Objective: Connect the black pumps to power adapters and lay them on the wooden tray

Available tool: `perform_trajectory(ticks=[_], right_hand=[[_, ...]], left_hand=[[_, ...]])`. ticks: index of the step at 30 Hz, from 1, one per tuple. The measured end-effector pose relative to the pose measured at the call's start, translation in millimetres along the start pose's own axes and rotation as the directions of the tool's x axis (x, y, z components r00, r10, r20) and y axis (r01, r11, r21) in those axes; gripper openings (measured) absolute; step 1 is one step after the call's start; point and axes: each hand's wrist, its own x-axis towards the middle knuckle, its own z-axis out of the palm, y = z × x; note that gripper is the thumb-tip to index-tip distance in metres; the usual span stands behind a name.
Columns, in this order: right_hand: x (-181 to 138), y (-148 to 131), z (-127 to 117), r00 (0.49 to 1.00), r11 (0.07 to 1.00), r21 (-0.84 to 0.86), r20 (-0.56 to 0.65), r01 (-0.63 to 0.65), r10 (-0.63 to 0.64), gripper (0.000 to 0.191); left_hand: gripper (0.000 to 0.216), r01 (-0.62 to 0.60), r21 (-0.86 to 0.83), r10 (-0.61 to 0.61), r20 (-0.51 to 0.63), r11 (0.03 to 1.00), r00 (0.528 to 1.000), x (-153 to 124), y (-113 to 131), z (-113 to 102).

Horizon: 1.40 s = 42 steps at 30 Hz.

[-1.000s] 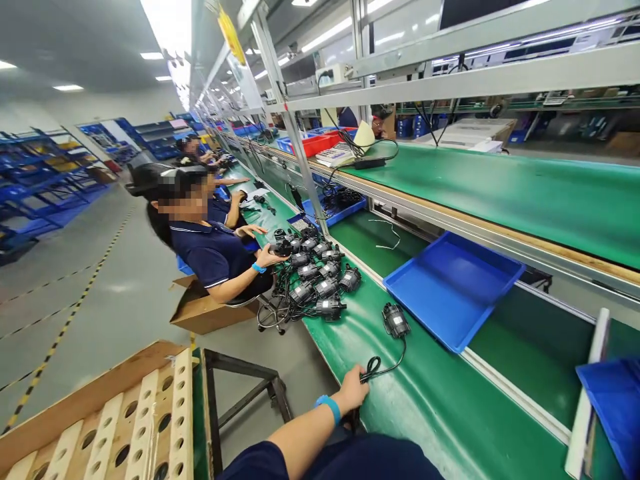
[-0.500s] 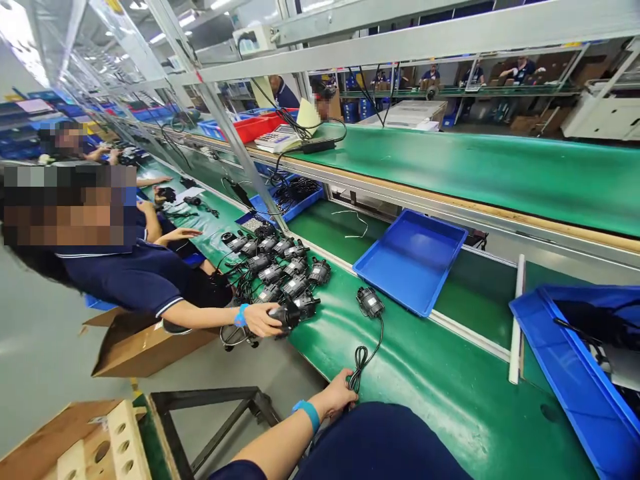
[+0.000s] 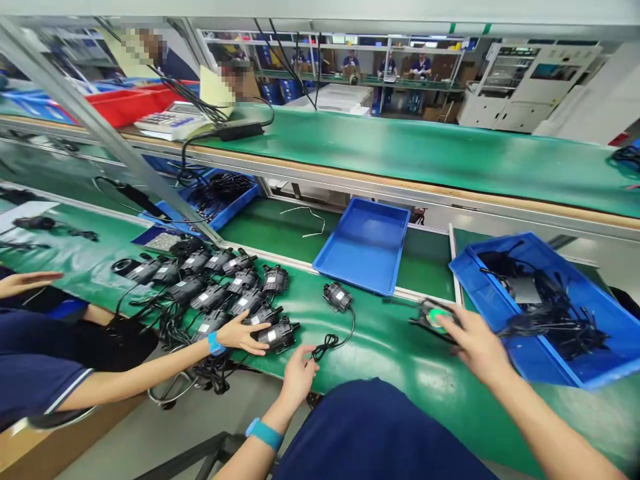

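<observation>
My left hand (image 3: 299, 375) is closed on the looped black cable (image 3: 326, 347) near the bench's front edge. That cable runs to a small black pump (image 3: 338, 297) with a white label, lying alone on the green bench top. My right hand (image 3: 475, 343) grips a black cabled part (image 3: 434, 320) with a round green spot, held over the bench; it is smeared by motion and its kind is unclear. Left of my left hand, a co-worker's hand (image 3: 245, 333) with spread fingers touches the nearest pump (image 3: 277, 335) of a group of several similar black pumps (image 3: 210, 297).
A blue tray (image 3: 363, 247) leans at the back of the bench (image 3: 400, 360). At right, a blue bin (image 3: 595, 370) holds black cables and parts. Another blue bin of cables (image 3: 220, 193) sits under the raised green shelf (image 3: 400, 150). A slanting metal post (image 3: 115, 140) rises at left.
My view has swung right, and my right hand has come into sight with a black cabled part. The co-worker's hand has set its pump down and opened. My left hand keeps the cable.
</observation>
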Motion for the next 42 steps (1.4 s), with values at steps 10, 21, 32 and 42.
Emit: perform_trajectory(ticks=[10, 21, 32, 42], right_hand=[[41, -100, 146, 0.961, 0.999, -0.023, 0.276, -0.024, 0.029, 0.057], [46, -135, 137, 0.771, 0.981, 0.145, 0.636, -0.13, 0.008, 0.087], [74, -138, 145, 0.848, 0.954, 0.178, 0.517, -0.24, 0.117, 0.03], [5, -120, 133, 0.915, 0.979, 0.196, 0.403, -0.057, -0.027, 0.04]], left_hand=[[0.031, -0.208, -0.331, 0.127, -0.249, 0.92, 0.96, -2, 39, -32], [0.037, -0.224, -0.304, 0.133, -0.291, 0.926, 0.947, -26, 65, -33], [0.031, -0.319, -0.186, 0.194, -0.488, 0.929, 0.851, -37, 71, -50], [0.035, -0.279, -0.046, 0.251, -0.316, 0.959, 0.915, -51, 64, -49]])
